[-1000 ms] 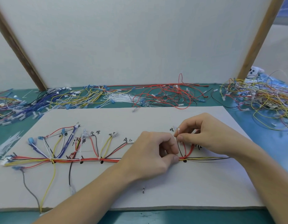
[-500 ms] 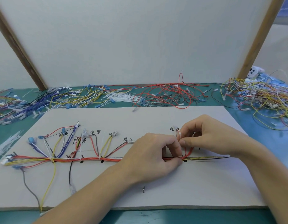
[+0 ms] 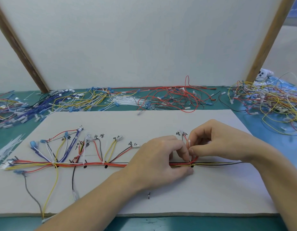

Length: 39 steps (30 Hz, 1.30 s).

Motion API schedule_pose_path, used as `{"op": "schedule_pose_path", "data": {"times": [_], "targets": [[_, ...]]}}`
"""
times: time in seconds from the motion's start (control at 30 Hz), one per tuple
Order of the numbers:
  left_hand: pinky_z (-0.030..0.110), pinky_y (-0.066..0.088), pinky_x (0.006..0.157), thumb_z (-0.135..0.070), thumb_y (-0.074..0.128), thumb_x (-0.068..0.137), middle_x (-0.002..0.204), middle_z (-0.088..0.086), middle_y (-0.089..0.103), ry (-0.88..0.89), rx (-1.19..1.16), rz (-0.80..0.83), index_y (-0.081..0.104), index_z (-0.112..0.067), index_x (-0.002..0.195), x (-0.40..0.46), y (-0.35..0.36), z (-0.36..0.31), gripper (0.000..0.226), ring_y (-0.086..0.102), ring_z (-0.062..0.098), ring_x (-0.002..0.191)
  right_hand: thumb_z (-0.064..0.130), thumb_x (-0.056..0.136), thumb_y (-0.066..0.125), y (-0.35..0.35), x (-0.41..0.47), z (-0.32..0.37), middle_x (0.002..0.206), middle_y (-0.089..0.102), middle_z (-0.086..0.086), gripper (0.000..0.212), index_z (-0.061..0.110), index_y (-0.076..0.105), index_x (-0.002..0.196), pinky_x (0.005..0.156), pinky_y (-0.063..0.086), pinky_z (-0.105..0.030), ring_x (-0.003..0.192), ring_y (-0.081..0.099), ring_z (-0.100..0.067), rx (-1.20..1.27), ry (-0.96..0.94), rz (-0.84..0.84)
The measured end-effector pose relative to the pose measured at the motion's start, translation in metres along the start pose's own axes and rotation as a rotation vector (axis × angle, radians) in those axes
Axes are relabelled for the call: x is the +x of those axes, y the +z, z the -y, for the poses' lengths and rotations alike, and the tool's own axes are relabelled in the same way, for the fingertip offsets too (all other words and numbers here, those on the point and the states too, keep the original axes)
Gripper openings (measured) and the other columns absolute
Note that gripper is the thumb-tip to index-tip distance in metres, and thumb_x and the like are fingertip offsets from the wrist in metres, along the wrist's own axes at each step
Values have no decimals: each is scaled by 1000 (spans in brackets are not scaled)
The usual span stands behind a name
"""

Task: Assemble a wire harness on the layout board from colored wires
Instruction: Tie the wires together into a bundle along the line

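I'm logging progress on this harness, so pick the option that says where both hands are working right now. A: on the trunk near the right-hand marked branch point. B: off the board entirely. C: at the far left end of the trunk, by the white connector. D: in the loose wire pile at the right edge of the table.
A: the left hand grips the wire trunk while the right hand pinches a white cable tie just above it, on the layout board.

Both hands meet, fingers curled — apparently pinching: left hand (image 3: 158,161), right hand (image 3: 216,142).
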<state>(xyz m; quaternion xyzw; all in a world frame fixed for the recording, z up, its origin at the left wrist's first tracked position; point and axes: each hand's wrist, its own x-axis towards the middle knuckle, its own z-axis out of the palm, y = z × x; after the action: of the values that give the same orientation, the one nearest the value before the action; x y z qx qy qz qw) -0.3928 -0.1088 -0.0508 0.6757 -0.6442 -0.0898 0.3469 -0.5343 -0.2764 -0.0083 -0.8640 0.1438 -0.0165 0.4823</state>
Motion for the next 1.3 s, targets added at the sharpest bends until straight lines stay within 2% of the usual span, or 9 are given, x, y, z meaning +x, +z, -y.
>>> {"op": "schedule_pose_path", "data": {"times": [0.23,0.4,0.63,0.9,1.03,1.17,1.3], "targets": [[37,46,85,-44,84,77,93,-17,54,80,54,0,79,-35,84,-2,-2,-5,12,52,3,93,0,86,75,1,-1,2,79,77,-9,18,18,77,86,74,56,-23,76,72,-19,-4,1,-14],[34,42,87,-59,81,77,92,-19,49,131,120,29,81,-41,91,-2,-3,-7,23,47,1,93,1,86,76,1,-1,2,79,77,-9,14,15,76,88,75,56,-26,76,71,-19,-21,14,-9],[29,39,88,-69,79,72,94,-18,51,136,163,34,78,-41,95,-3,-2,-10,36,47,0,96,3,86,76,2,-1,1,79,78,-8,12,14,77,89,80,57,-35,76,71,-18,-35,31,-7],[31,41,89,-67,73,80,92,-17,52,156,180,57,79,-37,92,-2,1,-10,32,49,3,96,5,87,75,0,-2,2,81,77,-9,17,18,79,97,80,54,-36,75,67,-14,-20,38,-2],[37,43,85,-52,61,93,92,-16,53,190,208,30,77,-34,91,-1,4,-10,24,53,7,94,4,91,69,1,-2,3,83,79,-6,19,18,81,98,87,56,-41,78,71,-14,-34,31,8],[38,45,83,-46,56,96,92,-16,61,178,212,21,70,-31,90,0,6,-9,21,58,9,93,5,93,64,1,-3,2,90,80,-6,23,18,81,99,83,58,-29,81,74,-15,-14,12,21],[28,41,81,-44,51,97,84,-16,63,115,160,-21,64,-29,88,1,8,-9,22,53,4,82,7,93,68,-1,-3,2,88,80,-3,22,22,83,95,79,54,-21,81,71,-8,-14,-11,45]]}}
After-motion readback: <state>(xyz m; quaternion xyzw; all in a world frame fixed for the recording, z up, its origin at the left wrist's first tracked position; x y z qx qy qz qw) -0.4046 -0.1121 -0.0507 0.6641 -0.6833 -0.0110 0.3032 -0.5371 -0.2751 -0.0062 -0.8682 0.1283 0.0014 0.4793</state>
